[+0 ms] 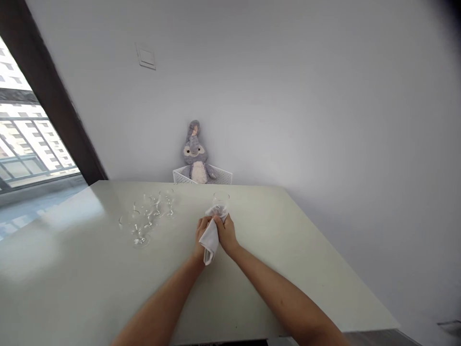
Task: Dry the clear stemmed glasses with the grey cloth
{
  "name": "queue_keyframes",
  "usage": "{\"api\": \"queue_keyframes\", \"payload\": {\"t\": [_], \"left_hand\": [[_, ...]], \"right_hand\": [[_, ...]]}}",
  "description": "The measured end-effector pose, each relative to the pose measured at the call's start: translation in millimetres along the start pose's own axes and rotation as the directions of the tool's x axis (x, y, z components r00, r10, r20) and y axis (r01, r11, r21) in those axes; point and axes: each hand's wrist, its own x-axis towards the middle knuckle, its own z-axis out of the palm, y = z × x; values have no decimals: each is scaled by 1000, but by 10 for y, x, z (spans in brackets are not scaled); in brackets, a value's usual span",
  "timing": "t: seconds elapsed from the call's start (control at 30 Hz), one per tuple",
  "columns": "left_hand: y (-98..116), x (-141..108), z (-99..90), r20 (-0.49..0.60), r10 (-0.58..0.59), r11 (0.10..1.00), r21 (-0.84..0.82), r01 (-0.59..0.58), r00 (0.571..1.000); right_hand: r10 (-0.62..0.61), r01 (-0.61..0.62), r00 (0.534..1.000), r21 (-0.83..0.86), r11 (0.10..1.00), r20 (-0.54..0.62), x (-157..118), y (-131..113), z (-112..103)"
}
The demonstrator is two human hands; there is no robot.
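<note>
Both hands are together above the table, closed around a folded white cloth (210,240). A clear drinking glass (221,198) rises upright out of the top of the cloth, its rim uncovered and its lower part wrapped or hidden. My left hand (202,232) grips the cloth from the left, its fingers partly behind it. From the right, my right hand (226,235) holds the cloth, with the thumb pressed on its front just below the glass. One end of the cloth hangs down between my wrists.
Several clear stemmed glasses (141,239) stand close together to the left on the pale, glossy table (281,230). Behind the far edge, a grey plush toy (199,170) sits in a white basket (225,177) against the wall. A window with railings is at far left.
</note>
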Motion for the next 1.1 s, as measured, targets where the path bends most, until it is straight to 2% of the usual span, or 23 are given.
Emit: {"api": "queue_keyframes", "payload": {"t": [0.07, 0.13, 0.23, 0.3, 0.37, 0.4, 0.43, 0.47, 0.53, 0.57, 0.63, 0.7, 0.77, 0.83, 0.87, 0.9, 0.93, 1.0, 1.07, 1.1], "left_hand": [[32, 8, -29, 11, -3, 999, 53, 3, 1000], [61, 31, -53, 29, -69, 998, 11, 69, 997], [72, 88, -46, 112, -217, 944, -229, 238, 970], [59, 129, -34, 195, -289, 862, -373, 344, 937], [49, 160, -47, 281, -346, 778, -447, 441, 895], [51, 170, -69, 333, -364, 744, -458, 487, 870], [59, 177, -100, 390, -371, 713, -462, 527, 843], [75, 179, -138, 451, -362, 682, -468, 562, 816], [122, 172, -215, 576, -305, 601, -501, 623, 758], [150, 165, -245, 626, -267, 556, -521, 647, 733], [198, 152, -276, 682, -215, 489, -545, 681, 699], [218, 147, -262, 679, -232, 476, -546, 690, 697], [203, 151, -216, 630, -302, 507, -529, 680, 715], [164, 156, -159, 550, -381, 552, -509, 661, 743], [141, 158, -132, 511, -415, 570, -499, 653, 752], [118, 159, -109, 474, -440, 582, -495, 645, 762], [98, 159, -90, 442, -456, 591, -498, 634, 772], [66, 163, -67, 389, -475, 597, -517, 614, 789], [47, 171, -61, 326, -497, 594, -547, 589, 804], [40, 175, -62, 292, -513, 592, -561, 579, 807]], "right_hand": [[-17, 17, 1000, -171, 985, -2, 66, 35, -112], [-23, 27, 1000, -346, 938, 16, 118, 67, -207], [-17, 73, 995, -576, 814, 102, 154, 115, -270], [-1, 108, 986, -627, 771, 167, 147, 133, -267], [66, 79, 965, -526, 847, 252, 112, 124, -254], [132, 12, 939, -413, 910, 318, 85, 108, -250], [206, -99, 890, -269, 958, 407, 50, 85, -250], [262, -240, 822, -109, 965, 506, 8, 57, -253], [289, -509, 681, 152, 847, 673, -95, -8, -265], [281, -601, 634, 230, 766, 721, -150, -39, -270], [261, -686, 593, 309, 658, 762, -242, -83, -279], [279, -694, 603, 319, 646, 748, -277, -91, -287], [332, -623, 669, 259, 738, 665, -242, -61, -301], [352, -438, 768, 38, 898, 536, -166, -12, -323], [327, -300, 823, -132, 945, 465, -128, 10, -334], [282, -154, 869, -321, 935, 405, -98, 27, -342], [228, -19, 904, -498, 867, 363, -78, 38, -346], [110, 180, 939, -736, 652, 327, -70, 40, -338], [-4, 303, 940, -828, 472, 341, -86, 31, -310], [-59, 351, 931, -841, 412, 360, -94, 29, -294]]}}
